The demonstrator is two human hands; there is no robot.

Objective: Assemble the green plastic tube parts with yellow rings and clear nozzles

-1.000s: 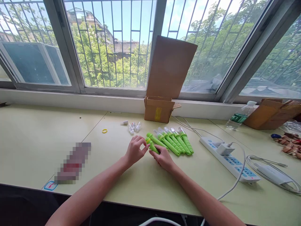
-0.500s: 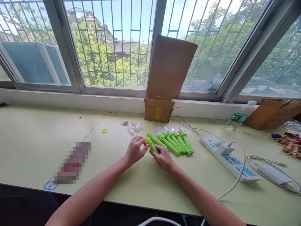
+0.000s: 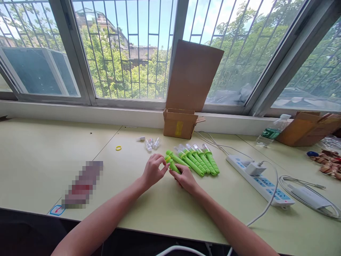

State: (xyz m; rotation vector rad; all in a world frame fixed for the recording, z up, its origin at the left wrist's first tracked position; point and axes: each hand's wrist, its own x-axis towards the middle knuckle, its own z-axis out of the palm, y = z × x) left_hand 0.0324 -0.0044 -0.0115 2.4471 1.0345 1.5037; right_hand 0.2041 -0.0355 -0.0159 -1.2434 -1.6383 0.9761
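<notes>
My right hand [image 3: 185, 180] grips the lower end of a green ribbed plastic handle [image 3: 172, 165] that lies low over the pale table [image 3: 160, 206]. My left hand [image 3: 152, 170] pinches the top end of the same handle with its fingertips. Just to the right, several more green handles [image 3: 198, 163] with clear tips lie side by side in a row. A few small clear caps [image 3: 150, 143] rest behind my left hand.
A small open cardboard box [image 3: 178, 123] stands at the window sill with a tall flap behind it. A white power strip [image 3: 262, 183] with a charger and cables lies to the right. A yellow ring [image 3: 118, 148], a water bottle [image 3: 271, 133] and another cardboard box [image 3: 306, 128] are also on the table.
</notes>
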